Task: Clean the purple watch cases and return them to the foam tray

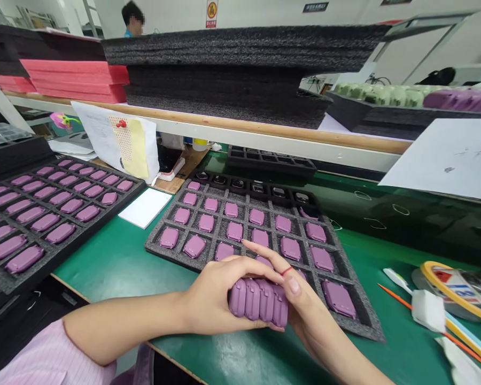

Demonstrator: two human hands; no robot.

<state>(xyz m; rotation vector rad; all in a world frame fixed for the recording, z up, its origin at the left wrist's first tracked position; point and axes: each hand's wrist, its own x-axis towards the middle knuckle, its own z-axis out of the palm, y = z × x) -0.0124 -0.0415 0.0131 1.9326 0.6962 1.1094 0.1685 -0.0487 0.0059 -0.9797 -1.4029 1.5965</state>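
Note:
My left hand (208, 291) is closed around a short row of purple plastic cases (258, 302), held on edge side by side above the front of the foam tray. My right hand (300, 297) lies against the right end of that row. One of its fingers, with a thin red band, is stretched out towards the tray; its other fingers are mostly hidden. Beneath and beyond both hands is the black foam tray (369, 321), its pockets holding similar purple cases (291, 248). Dark glossy pieces (257, 186) sit in its far row.
A second foam tray (56, 256) of purple cases stands at the left. Near it lies a white pad (145, 207). Tools and a roll of yellow tape (435, 267) are at the right. Overhead, a shelf (240, 131) carries black foam stacks (224, 91) and red foam (76, 80).

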